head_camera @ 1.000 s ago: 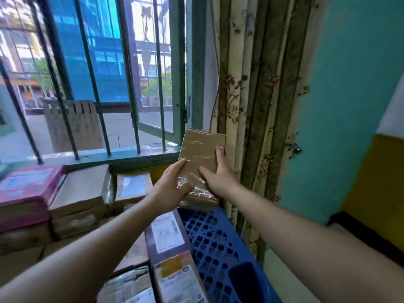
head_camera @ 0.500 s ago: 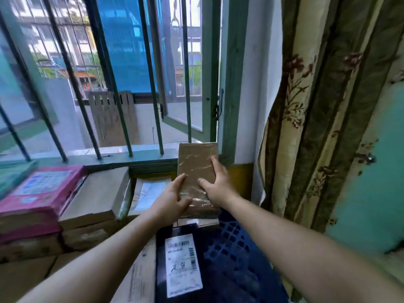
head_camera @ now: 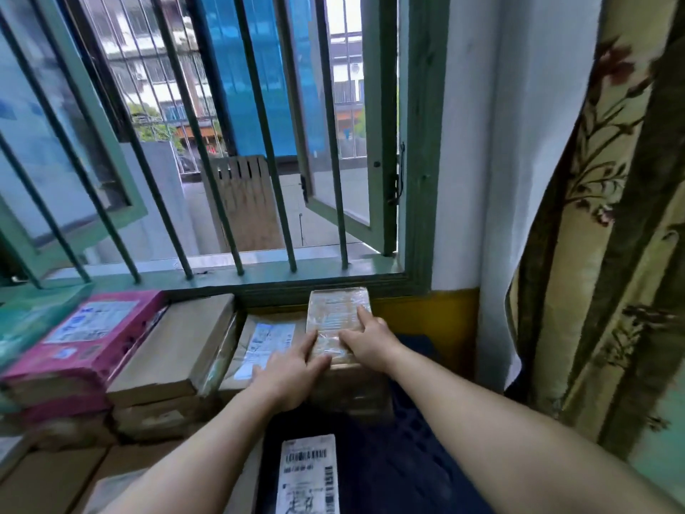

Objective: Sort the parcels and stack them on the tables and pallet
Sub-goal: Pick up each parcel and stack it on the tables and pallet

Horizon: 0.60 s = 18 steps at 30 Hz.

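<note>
Brown tape-wrapped parcel [head_camera: 338, 320] lies atop the stack at twelve o'clock; our left hand [head_camera: 287, 369] and right hand [head_camera: 365, 337] press flat, fingers spread, on it.

One head camera, facing forward and down at a window.

We see from head height, close over stacked parcels [head_camera: 174, 350] under the barred window [head_camera: 230, 142]. Both forearms reach away from us into the middle of the wide-angle frame, hands near the sill [head_camera: 281, 270]. The curtain [head_camera: 600, 254] bends along the right edge. We have no second view, so nothing is shared between views.
</note>
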Available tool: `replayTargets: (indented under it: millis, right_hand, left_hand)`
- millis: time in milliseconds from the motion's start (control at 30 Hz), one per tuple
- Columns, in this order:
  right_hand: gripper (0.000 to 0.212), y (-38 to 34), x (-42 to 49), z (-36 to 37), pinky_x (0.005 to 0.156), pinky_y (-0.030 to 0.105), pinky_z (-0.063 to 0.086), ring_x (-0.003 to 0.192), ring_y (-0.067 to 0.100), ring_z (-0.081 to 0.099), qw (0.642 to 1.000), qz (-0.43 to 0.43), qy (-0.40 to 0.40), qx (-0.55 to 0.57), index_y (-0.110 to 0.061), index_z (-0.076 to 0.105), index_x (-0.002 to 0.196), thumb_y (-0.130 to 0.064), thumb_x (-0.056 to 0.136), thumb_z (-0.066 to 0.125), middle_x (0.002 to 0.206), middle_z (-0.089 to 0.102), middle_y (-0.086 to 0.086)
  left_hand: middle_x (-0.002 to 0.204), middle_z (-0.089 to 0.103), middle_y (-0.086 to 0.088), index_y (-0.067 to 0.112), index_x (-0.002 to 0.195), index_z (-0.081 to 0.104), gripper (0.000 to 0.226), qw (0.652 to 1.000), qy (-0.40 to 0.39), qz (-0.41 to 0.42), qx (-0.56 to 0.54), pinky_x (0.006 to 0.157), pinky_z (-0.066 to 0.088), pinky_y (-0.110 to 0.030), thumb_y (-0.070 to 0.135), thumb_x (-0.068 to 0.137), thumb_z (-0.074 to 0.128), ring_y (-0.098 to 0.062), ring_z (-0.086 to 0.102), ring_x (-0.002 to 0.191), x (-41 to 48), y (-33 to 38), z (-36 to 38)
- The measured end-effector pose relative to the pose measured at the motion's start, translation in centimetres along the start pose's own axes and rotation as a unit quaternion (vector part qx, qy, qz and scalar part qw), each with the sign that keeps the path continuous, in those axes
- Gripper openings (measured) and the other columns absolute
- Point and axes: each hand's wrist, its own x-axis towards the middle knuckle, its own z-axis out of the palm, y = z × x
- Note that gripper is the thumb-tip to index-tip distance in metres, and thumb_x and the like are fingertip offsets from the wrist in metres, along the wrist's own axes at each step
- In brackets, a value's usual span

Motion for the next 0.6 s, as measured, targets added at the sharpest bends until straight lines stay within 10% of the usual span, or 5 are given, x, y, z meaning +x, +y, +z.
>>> replayTargets:
  millis: [233, 600]
  right_hand:
    - [0.074, -0.7, -0.7, -0.4, 0.114, 0.049, 0.03, 0.144, 0.034, 0.023, 0.993, -0.004, 0.016, -0.116, -0.034, 0.009, 0.157, -0.053, 0.096, 0.047, 0.163, 0.006, 0.008]
    - [0.064, -13.7, -12.3, 8.4, 0.115, 0.037, 0.024, 0.145, 0.025, 0.025, 0.956, -0.259, -0.003, -0.134, -0.019, 0.029, 0.153, -0.047, 0.099, 0.047, 0.159, 0.027, 0.006]
  left_hand:
    - [0.152, 0.034, 0.0, 0.033, 0.151, 0.017, 0.067, 0.997, -0.027, 0.016, -0.064, 0.115, 0.025, -0.037, 0.048, 0.093, 0.046, -0.02, 0.034, 0.137, -2.0, 0.6, -2.2]
    - [0.157, 0.02, -0.008, 0.018, 0.149, 0.027, 0.066, 0.992, 0.113, -0.048, 0.009, 0.115, 0.014, -0.027, 0.037, 0.093, 0.056, -0.02, 0.018, 0.145, -17.9, -9.8, -12.6]
